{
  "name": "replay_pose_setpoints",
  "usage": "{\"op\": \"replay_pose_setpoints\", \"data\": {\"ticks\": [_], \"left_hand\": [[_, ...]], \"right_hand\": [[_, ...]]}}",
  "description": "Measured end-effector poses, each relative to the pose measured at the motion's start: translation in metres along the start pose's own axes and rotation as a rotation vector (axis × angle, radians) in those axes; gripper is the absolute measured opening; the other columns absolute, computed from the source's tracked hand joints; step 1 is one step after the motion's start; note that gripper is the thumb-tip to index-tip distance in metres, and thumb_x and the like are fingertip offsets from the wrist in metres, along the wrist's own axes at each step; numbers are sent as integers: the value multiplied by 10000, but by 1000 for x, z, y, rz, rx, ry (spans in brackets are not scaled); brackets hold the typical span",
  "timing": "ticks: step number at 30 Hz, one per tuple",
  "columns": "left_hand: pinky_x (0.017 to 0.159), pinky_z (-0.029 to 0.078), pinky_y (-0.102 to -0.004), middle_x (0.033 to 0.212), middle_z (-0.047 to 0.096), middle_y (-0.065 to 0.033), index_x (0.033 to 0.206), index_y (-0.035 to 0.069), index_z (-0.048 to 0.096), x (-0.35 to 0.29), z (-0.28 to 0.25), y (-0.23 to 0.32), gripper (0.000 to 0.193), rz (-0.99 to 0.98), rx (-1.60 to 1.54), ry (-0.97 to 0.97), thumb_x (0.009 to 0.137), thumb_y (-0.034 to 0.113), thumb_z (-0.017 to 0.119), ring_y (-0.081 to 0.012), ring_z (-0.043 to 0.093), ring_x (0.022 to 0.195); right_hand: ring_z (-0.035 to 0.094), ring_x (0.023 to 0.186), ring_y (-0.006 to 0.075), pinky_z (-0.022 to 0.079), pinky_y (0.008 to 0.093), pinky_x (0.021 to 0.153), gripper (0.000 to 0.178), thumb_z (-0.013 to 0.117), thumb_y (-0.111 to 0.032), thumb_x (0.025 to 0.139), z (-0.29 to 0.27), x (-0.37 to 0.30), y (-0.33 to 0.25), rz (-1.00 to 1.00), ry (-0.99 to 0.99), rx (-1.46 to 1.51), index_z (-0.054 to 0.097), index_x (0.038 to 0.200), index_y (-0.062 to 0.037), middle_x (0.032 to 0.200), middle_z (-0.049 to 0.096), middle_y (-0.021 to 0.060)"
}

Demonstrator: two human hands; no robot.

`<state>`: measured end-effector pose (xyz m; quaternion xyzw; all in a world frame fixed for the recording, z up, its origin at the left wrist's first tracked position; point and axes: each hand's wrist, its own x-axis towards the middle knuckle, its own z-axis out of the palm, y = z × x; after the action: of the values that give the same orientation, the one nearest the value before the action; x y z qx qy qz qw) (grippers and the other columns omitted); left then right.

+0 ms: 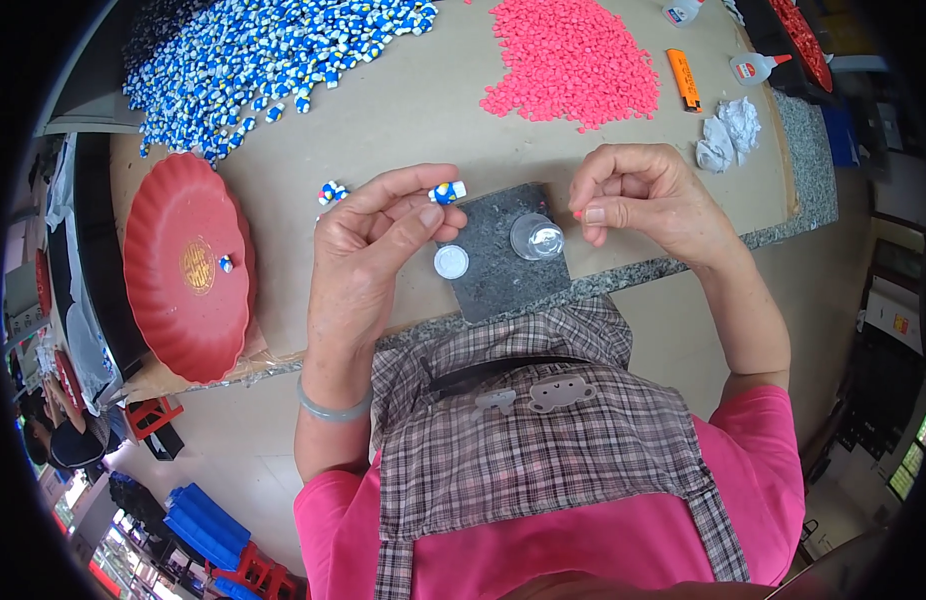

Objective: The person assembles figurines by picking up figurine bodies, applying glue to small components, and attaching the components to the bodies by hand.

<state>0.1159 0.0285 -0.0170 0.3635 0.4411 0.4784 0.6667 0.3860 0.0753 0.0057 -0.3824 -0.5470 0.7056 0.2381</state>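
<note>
My left hand [363,240] pinches a small blue-and-white figure piece [447,192] with a yellow spot between thumb and forefinger. Across from it, my right hand [648,200] is closed on a tiny pink piece [579,215] at its fingertips. Between and below the hands lies a dark stone slab [498,285]. A clear plastic cup [536,238] sits on its right part, and a round white lid or shallow dish [451,262] is at its left edge. A few blue-and-white pieces [333,192], one with pink on it, lie just behind my left hand.
A red scalloped dish [168,230] at the left holds one small piece. Far back are heaps of blue-and-white pieces [273,60] and pink pieces [573,65]. To the right lie an orange box cutter [684,80], a glue bottle [753,68] and crumpled white paper [729,135].
</note>
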Motion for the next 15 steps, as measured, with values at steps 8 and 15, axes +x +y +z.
{"op": "replay_pose_setpoints", "data": {"ticks": [8,15], "left_hand": [[802,535,-253,953,713,-118,1184,-53,637,-1,2,0,273,-1,-1,-29,916,-11,607,-141,681,869],[790,528,-246,952,709,-104,1150,-44,650,-4,5,0,241,-1,30,-40,914,-13,609,-133,676,865]], "right_hand": [[596,643,76,506,217,600,240,691,37,850,7,0,-9,118,-26,-95,477,917,-48,782,646,62],[593,643,67,498,206,586,273,706,38,834,14,0,-15,190,28,-175,453,871,-56,767,651,62]]}}
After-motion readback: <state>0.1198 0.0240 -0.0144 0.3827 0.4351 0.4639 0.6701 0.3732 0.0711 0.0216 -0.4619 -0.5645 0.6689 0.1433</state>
